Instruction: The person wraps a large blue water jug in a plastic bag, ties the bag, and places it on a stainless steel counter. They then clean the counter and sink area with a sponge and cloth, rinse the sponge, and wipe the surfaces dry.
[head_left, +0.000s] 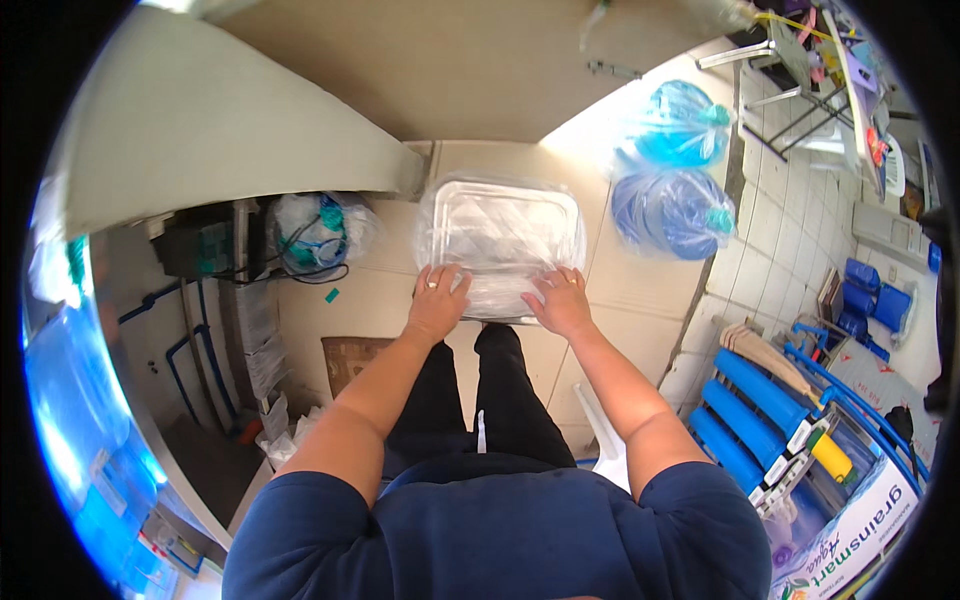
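Note:
In front of my legs is a stack of clear rectangular plastic containers (508, 222), wrapped in crinkled clear plastic film. My left hand (437, 298) grips its near left corner, the fingers bent over the top of the film. At the near right corner, my right hand (562, 302) holds the wrapping with thumb and fingers curled on it. Both forearms reach forward, about level with each other. The underside of the stack, and whatever bears it, is hidden.
Two bagged blue water jugs (682, 125) stand on the tiled floor at the far right. A clear bag (318, 232) with green and blue pieces lies at left, beside a dark cable. Blue rollers (745, 410) are at right. A brown mat (352, 362) lies near my left leg.

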